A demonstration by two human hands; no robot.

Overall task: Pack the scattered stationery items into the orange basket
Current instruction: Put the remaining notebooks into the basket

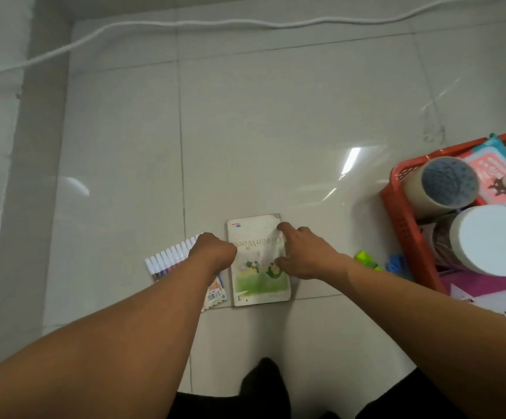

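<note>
A worn notebook with a green and white cover lies flat on the tiled floor in front of me. My right hand rests on its right edge, fingers spread over the cover and thumb at the side. My left hand is curled at the notebook's left edge, over a pack of markers with white caps. The orange basket stands at the right and holds a roll of tape, a pink card pack and a white-lidded jar.
A small green piece and a blue piece lie on the floor between the notebook and the basket. A purple sheet with a white label sits below the basket. A white cable runs along the far floor; a wall stands at the left.
</note>
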